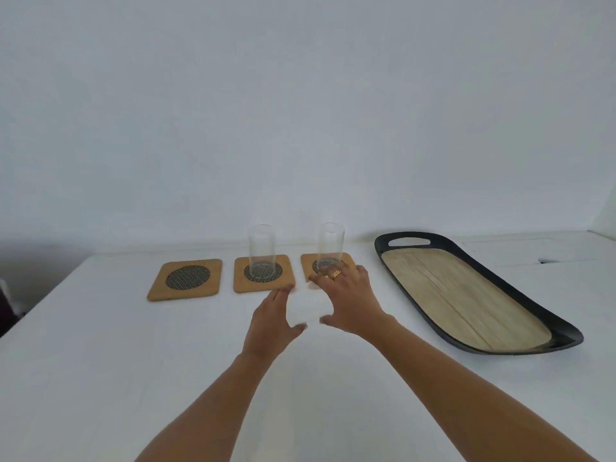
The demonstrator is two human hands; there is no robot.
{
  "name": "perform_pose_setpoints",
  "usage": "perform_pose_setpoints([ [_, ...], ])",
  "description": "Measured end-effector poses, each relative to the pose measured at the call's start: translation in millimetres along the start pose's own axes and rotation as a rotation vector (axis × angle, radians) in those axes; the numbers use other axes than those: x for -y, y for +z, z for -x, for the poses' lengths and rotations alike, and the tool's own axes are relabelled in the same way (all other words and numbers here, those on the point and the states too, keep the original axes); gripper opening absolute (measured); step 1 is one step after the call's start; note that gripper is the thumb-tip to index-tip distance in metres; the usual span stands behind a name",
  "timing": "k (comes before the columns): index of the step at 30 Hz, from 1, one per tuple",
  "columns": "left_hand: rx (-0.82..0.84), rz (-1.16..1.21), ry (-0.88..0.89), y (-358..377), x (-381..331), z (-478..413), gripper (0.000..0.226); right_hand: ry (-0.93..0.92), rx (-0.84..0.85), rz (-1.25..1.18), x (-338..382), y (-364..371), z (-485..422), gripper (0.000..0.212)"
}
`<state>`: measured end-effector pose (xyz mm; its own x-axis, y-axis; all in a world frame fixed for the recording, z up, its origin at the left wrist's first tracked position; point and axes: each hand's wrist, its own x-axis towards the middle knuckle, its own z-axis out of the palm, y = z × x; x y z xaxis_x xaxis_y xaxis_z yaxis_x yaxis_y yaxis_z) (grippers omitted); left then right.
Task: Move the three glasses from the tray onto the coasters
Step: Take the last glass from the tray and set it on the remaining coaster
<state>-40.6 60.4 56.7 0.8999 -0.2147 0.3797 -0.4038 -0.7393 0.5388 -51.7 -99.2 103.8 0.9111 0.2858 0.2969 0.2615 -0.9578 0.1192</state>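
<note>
Three wooden coasters with dark mesh centres lie in a row. The left coaster (185, 279) is bare. A clear tall glass (262, 250) stands on the middle coaster (264, 273), and another glass (330, 246) stands on the right coaster (308, 261). A third clear glass (306, 306), faint against the white table, sits between my hands in front of the coasters. My left hand (271, 320) cups its left side and my right hand (350, 300), which wears a ring, cups its right side. The tray (466, 291) holds nothing.
The oval tray with black rim, wooden floor and a handle slot (409, 241) lies at the right on the white table (100, 345). A plain wall rises behind the table. A dark object (5, 305) shows at the left edge.
</note>
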Motion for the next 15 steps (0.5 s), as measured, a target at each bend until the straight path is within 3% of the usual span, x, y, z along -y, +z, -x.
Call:
perform_pose_setpoints([
  [3,-0.081,0.061,-0.088,-14.6,16.1,8.4,0.076,0.080,-0.069,-0.288,11.7,2.2,-7.9,0.095],
  [7,-0.175,0.151,-0.179,-29.6,33.1,18.9,0.073,0.224,-0.040,-0.999,39.7,9.9,-18.0,0.107],
  [12,-0.256,0.231,-0.282,-37.8,54.7,27.5,0.077,0.374,-0.013,-1.445,76.8,13.0,-30.0,0.091],
  [15,-0.314,0.268,-0.334,-43.2,63.6,28.7,0.076,0.409,-0.017,-1.631,99.1,20.8,-41.1,0.070],
])
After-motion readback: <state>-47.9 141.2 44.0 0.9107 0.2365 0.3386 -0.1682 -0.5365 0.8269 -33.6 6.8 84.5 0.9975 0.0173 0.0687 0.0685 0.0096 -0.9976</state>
